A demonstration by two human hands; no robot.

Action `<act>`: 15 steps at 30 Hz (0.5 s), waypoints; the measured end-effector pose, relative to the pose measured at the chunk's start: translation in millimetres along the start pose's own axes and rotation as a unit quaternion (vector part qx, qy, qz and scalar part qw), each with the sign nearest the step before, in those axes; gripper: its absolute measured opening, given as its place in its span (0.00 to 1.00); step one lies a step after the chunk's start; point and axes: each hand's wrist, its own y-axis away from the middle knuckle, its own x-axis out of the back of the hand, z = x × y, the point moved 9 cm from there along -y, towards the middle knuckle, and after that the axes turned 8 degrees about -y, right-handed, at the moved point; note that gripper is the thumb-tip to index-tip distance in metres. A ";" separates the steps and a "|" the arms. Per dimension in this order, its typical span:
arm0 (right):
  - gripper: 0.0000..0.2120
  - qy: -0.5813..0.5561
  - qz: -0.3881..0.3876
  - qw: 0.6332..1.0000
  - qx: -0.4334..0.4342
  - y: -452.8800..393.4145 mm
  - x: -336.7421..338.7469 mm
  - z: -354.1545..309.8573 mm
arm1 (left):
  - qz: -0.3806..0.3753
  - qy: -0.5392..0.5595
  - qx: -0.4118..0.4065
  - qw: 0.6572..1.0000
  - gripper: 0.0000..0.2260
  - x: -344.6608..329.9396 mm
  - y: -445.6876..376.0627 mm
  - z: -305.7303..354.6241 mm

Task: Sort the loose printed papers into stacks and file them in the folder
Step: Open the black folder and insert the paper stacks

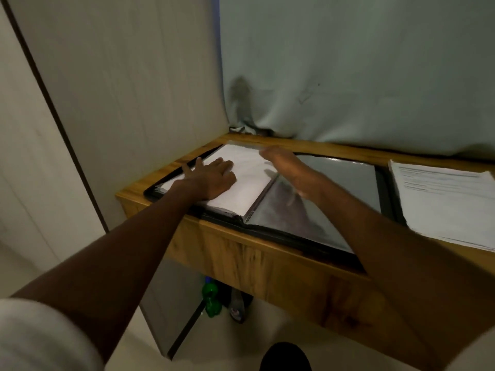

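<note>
A black display folder (385, 188) lies open on the wooden table (241, 253). Its left page holds a white printed sheet (249, 183) in a clear sleeve; its right page is an empty grey sleeve (345, 183). My left hand (211, 178) rests flat on the white sheet with fingers spread. My right hand (281, 162) hovers over the top of the left page, blurred by motion, and its fingers cannot be made out. A stack of loose printed papers (444, 199) lies to the right of the folder.
A pale panel stands at the left and a grey-green cloth hangs behind the table. Under the table are a green bottle (211, 301) and a dark object beside it. The table's front edge runs diagonally below my arms.
</note>
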 end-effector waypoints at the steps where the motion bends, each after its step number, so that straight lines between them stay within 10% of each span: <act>1: 0.18 0.011 0.014 1.000 0.021 7.7 13.4 -1.8 | 0.031 -0.009 -0.005 0.999 0.24 8.0 2.5 2.7; 10: 0.13 0.263 0.162 0.949 0.067 57.2 176.2 22.9 | 0.286 0.008 -0.187 0.940 0.23 61.1 -2.6 164.9; 15: 0.19 0.349 0.261 0.900 0.006 78.2 285.2 37.2 | 0.254 0.131 -0.253 0.924 0.28 57.7 -13.4 288.4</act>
